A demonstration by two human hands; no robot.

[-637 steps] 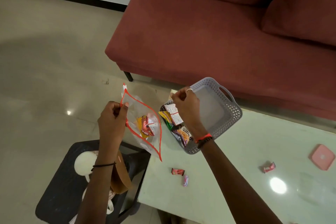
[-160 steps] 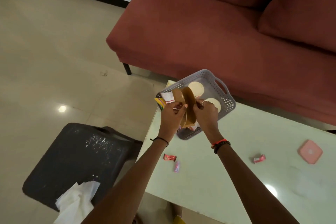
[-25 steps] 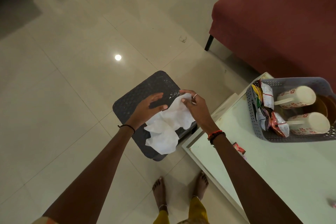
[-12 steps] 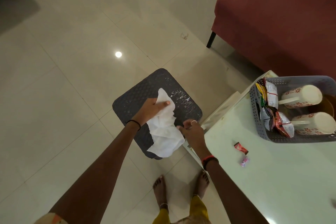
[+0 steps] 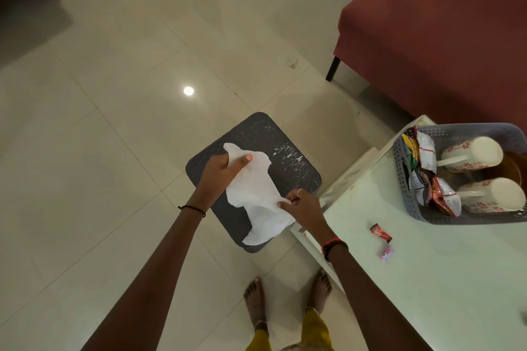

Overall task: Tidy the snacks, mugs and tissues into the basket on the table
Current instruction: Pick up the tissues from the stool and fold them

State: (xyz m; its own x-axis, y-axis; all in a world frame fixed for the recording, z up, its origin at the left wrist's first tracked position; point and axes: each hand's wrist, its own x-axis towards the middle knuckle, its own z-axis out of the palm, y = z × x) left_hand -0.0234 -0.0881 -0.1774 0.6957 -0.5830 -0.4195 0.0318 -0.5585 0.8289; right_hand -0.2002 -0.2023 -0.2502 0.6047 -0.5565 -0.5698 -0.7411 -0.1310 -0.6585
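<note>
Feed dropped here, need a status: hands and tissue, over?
Left hand and right hand both pinching the tissue over the stool. Basket holds mugs, snack packets. Two sweets loose on table.

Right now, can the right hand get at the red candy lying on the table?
Probably yes, but not freely: the right hand pinches the tissue over the stool, so it is occupied. The red candy lies bare on the table, close beside that forearm, with nothing over it.
</note>
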